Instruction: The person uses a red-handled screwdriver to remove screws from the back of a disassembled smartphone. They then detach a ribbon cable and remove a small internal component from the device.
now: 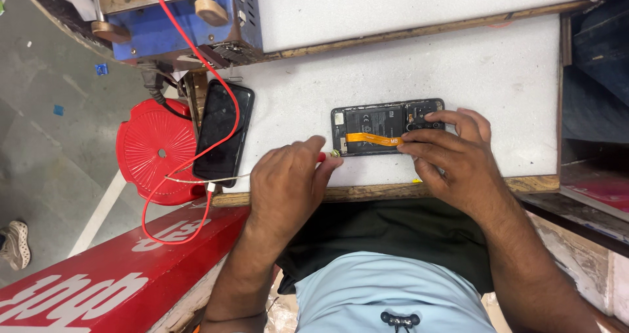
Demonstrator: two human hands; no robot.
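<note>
nearest the camera, the person's pale blue shirt point(393, 287) and dark lap fill the lower centre, with both bare forearms reaching up to a white foam-topped bench point(406, 71) edged in wood. the left hand point(285, 182) is curled closed around a small red-handled tool point(322, 157) – only the red end and a metal tip show past the fingers, the tip touching the left short end of the opened phone point(388, 125). the right hand point(452, 156) lies fingers-down on the phone's right end, pressing rather than gripping, apparently to keep the body from sliding under the tool. the opened phone lies flat, back cover off, near the front edge of the bench and within easy reach; its dark battery and an orange ribbon cable point(373, 138) running lengthwise are exposed. a second phone point(223, 133), black and screen-up, rests at the bench's left corner – a red cable point(196, 58) loops over it and hangs down towards the floor. beside it stands a red plastic stool point(154, 149). a blue metal machine point(190, 12) sits at the back left. at lower left, a long red board point(98, 274) bears large white lettering, seen upside down; at the far right edge, a red-and-white printed panel point(603, 192) is partly hidden
</note>
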